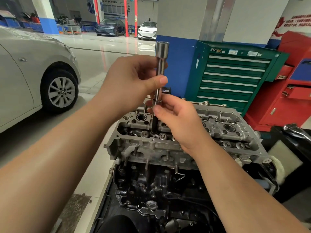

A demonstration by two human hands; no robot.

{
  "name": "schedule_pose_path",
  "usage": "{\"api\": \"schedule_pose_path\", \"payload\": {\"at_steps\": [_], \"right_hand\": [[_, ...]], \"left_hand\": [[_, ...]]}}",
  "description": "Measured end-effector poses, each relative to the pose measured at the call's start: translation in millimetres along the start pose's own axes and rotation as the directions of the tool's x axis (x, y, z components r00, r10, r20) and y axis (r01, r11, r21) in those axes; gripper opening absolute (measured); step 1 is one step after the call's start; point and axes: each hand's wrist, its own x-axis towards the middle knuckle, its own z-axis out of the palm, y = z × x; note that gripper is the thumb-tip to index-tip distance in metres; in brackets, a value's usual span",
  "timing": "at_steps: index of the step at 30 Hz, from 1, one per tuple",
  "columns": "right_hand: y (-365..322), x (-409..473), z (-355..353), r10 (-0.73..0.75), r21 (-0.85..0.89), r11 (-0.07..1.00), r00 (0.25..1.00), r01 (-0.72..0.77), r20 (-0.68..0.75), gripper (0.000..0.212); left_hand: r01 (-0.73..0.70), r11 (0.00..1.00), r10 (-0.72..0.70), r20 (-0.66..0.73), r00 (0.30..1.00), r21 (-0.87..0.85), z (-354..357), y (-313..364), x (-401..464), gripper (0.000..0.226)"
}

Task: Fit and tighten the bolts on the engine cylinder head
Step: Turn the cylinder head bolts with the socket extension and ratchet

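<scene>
Silver paint covers the car (25,68) at far left. Our left hand (133,78) pinches the upper part of the socket tool (159,71) between thumb and fingers, holding it upright. Its dark lower end (154,125) reaches down into a hole in the cylinder head (218,132); whether a bolt sits there we cannot tell. Our right hand (178,118) pinches the tool lower down, at its collar, just above the head. Under the head sits the black engine block (151,185). A green tool chest (232,76) stands behind, a red cabinet (286,98) beside it.
</scene>
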Motion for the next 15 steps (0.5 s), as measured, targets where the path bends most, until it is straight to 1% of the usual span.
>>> {"api": "schedule_pose_path", "payload": {"at_steps": [2,3,4,6,7,8,9,10,12,13,15], "right_hand": [[1,-1,-2,0.011,0.038,0.999,1.000,-0.012,0.024,0.024],[0,0,-2,0.025,0.048,0.999,1.000,-0.025,0.012,0.023],[0,1,-1,0.033,0.041,0.999,0.999,-0.032,-0.019,0.022],[-1,3,1,0.004,-0.055,0.998,0.993,-0.010,-0.114,0.028],[-1,3,2,-0.020,-0.113,0.994,0.989,0.004,-0.144,0.033],[-1,3,3,-0.036,-0.148,0.989,0.988,0.014,-0.150,0.036],[-1,3,4,-0.033,-0.145,0.989,0.990,0.013,-0.139,0.036],[-1,3,4,-0.014,-0.110,0.994,0.994,0.001,-0.111,0.034],[0,1,0,0.019,-0.005,1.000,1.000,-0.019,-0.022,0.028],[0,0,-1,0.018,0.041,0.999,1.000,-0.019,0.025,0.025],[0,-1,-2,0.019,0.061,0.998,0.998,-0.022,0.057,0.023]], "left_hand": [[0.026,0.987,-0.011,0.099,0.995,-0.160,-7,0,1,0.040],[0.039,0.975,-0.011,0.129,0.992,-0.219,-9,1,0,0.045],[0.028,0.976,0.000,0.129,0.992,-0.215,-10,2,0,0.050],[-0.039,0.998,0.043,0.075,0.996,-0.046,-6,4,-1,0.060],[-0.053,0.998,0.052,0.024,0.998,0.037,-1,5,-2,0.061],[-0.050,0.996,0.052,-0.038,0.998,0.073,3,6,-2,0.057],[-0.044,0.996,0.050,-0.084,0.995,0.073,7,7,-2,0.050],[-0.039,0.997,0.045,-0.097,0.994,0.066,9,7,0,0.044],[-0.024,1.000,0.025,-0.025,0.999,0.009,8,8,4,0.039],[-0.004,0.997,0.008,0.045,0.999,-0.080,5,8,5,0.042],[0.061,0.960,-0.004,0.202,0.979,-0.274,-2,9,6,0.053]]}}
